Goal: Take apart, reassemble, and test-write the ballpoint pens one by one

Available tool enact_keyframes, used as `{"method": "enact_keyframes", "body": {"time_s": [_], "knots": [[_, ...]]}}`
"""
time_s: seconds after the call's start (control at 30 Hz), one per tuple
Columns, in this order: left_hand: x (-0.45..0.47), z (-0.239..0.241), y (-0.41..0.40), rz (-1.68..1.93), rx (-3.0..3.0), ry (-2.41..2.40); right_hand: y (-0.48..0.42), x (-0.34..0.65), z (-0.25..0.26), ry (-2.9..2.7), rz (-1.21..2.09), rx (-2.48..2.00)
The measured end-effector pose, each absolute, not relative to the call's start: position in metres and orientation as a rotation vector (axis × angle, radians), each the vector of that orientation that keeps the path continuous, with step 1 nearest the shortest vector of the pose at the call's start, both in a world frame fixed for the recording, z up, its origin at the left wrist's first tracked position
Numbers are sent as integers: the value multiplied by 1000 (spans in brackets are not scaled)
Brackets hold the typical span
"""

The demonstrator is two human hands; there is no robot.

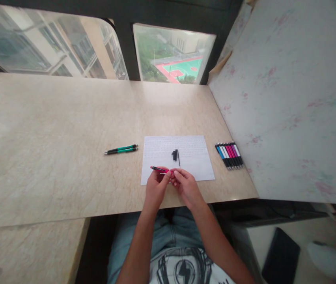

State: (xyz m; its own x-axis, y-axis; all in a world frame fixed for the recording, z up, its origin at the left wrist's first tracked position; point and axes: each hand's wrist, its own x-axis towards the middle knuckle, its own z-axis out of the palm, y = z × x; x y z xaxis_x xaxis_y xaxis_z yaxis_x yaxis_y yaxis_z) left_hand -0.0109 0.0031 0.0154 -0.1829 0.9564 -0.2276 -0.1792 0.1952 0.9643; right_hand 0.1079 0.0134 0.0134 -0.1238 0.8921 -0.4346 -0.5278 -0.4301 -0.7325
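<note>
Over the lower part of a sheet of paper (162,152), my left hand (156,189) grips a pink pen (159,169) between thumb and fingers. Its black clip end points up and to the left. My right hand (189,189) is closed at the pen's other end, where a bit of pink shows between the fingertips. What exactly these fingertips pinch is partly hidden. Just beyond the hands, small black pen parts (174,155) lie on the paper beside a thin dark refill (178,157).
Two green-and-black pens (123,149) lie left of the paper on the marbled tabletop (67,157). To the right, a row of several pens (229,156) in blue, white, pink and purple sits near the patterned wall (289,98). Windows (174,55) stand behind.
</note>
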Motion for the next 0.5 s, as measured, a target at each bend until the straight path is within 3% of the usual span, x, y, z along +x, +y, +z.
{"method": "enact_keyframes", "body": {"time_s": [0.5], "knots": [[-7, 18, 5, 1231, 1016, 1437, 11, 113, 13, -402, 1786, -1009]]}}
